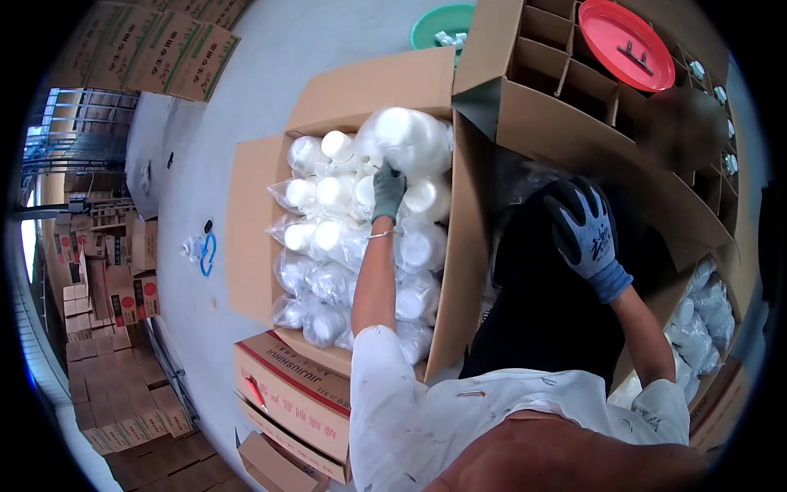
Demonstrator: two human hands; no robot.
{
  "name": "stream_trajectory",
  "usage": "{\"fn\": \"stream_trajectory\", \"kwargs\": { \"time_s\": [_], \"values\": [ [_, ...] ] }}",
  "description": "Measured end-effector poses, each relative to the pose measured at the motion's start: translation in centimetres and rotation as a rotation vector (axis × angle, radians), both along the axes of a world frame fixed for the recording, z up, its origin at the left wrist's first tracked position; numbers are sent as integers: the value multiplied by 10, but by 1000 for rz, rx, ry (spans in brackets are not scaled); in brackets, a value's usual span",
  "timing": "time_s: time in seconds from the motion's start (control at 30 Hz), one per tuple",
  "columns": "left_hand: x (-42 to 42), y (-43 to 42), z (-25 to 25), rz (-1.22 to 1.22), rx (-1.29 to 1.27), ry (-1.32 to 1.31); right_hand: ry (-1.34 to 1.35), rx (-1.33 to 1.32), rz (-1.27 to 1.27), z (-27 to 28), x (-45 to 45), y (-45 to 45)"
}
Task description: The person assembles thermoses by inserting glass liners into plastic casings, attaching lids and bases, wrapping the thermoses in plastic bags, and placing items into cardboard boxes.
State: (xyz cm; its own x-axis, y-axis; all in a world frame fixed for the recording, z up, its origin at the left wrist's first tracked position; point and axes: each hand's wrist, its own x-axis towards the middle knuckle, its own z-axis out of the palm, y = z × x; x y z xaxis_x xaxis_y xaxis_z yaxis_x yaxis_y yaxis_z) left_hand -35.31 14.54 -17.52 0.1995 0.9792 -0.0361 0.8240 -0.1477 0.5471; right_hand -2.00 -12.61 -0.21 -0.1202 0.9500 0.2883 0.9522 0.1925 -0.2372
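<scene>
Resting with fingers spread over the dark-clad leg [533,303] right of centre, the right hand [585,228] holds nothing visible; the left hand [388,193], nearer the bagged white container [407,129], reaches into the open carton [256,221] at centre, fingers bent against its clear plastic; whether they grip it, I cannot tell; the container lies just above them, upper centre, long axis unclear.
</scene>
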Motion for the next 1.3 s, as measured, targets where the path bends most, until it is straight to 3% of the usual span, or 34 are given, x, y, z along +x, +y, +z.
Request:
{"fn": "stream_trajectory", "kwargs": {
  "time_s": [0.13, 0.23, 0.27, 0.3, 0.33, 0.4, 0.47, 0.5, 0.53, 0.6, 0.7, 0.83, 0.9, 0.93, 1.0, 1.07, 1.13, 1.17, 1.23, 1.3],
  "values": [
    [3, 35, -51, -113, -94, -17, 11, -66, 12, -2, -1, 9],
    [-13, 52, -6, -135, -120, -147, 8, -96, 18, -2, 1, 13],
    [-16, 53, 38, -93, -31, -43, 7, -107, 20, -3, 1, 16],
    [-36, 70, 32, -43, 222, 67, 5, -96, 21, -4, 0, 19],
    [-45, 78, 49, 11, 217, 181, 13, -104, 22, -6, -1, 21],
    [-68, 112, 25, 102, 50, 245, 22, -103, 17, -7, -2, 25],
    [-79, 138, -21, 45, -356, 151, 37, -91, 35, -7, -3, 30],
    [-83, 150, -64, 81, -320, 391, 43, -84, 39, -6, -4, 31],
    [-83, 146, -92, 85, -168, 394, 45, -81, 37, -6, -3, 32],
    [-76, 136, -100, -95, -292, 566, 59, -86, 30, -6, -3, 32],
    [-88, 140, -102, -14, -321, 559, 63, -88, 11, -6, -2, 28],
    [-77, 96, -32, 213, -99, 270, 70, -83, 12, -5, 3, 23],
    [-81, 72, 0, 213, 22, -276, 78, -46, 33, -6, 5, 20],
    [-67, 48, 44, 186, 123, -519, 84, -26, 47, -7, 5, 19],
    [-44, 6, 128, 137, 262, -634, 109, 31, 75, -10, 6, 17],
    [-23, -28, 202, -62, 460, -655, 236, 91, 69, -3, 11, 15],
    [-12, -59, 265, -176, 231, -591, 465, 160, 15, 12, 14, 18],
    [1, -74, 282, -183, 115, -769, 652, 172, 14, 42, 15, 21],
    [24, -100, 301, -271, 18, -816, 1010, 357, 111, 80, 20, 23],
    [62, -127, 302, -397, -74, -819, 1320, 328, 288, 116, 26, 14]
  ]
}}
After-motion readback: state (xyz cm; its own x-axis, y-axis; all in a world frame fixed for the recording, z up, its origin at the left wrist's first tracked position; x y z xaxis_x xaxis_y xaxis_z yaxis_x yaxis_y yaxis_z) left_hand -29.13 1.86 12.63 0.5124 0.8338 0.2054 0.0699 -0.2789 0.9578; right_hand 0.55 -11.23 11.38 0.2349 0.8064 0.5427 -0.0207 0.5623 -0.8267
